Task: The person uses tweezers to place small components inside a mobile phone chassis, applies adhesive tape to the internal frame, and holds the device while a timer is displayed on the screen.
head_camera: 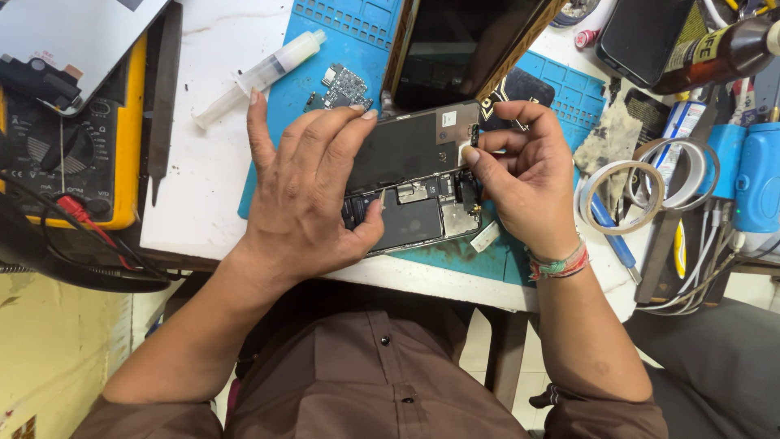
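An opened smartphone (422, 183) lies back-up on a blue work mat (345, 49), its battery and boards exposed. My left hand (305, 191) rests over the phone's left side, thumb on its lower edge, fingers spread across the battery, holding it steady. My right hand (524, 175) pinches at the phone's upper right edge, thumb and forefinger closed on a small dark part there. Its detached screen (463, 45) leans up behind the phone.
A syringe (260, 73) and a small circuit board (345, 85) lie on the mat at the back. A yellow multimeter (122, 138) sits left with a metal file (162, 89). Tape rolls (626, 195), a bottle (723, 53), cables and another phone (642, 36) crowd the right.
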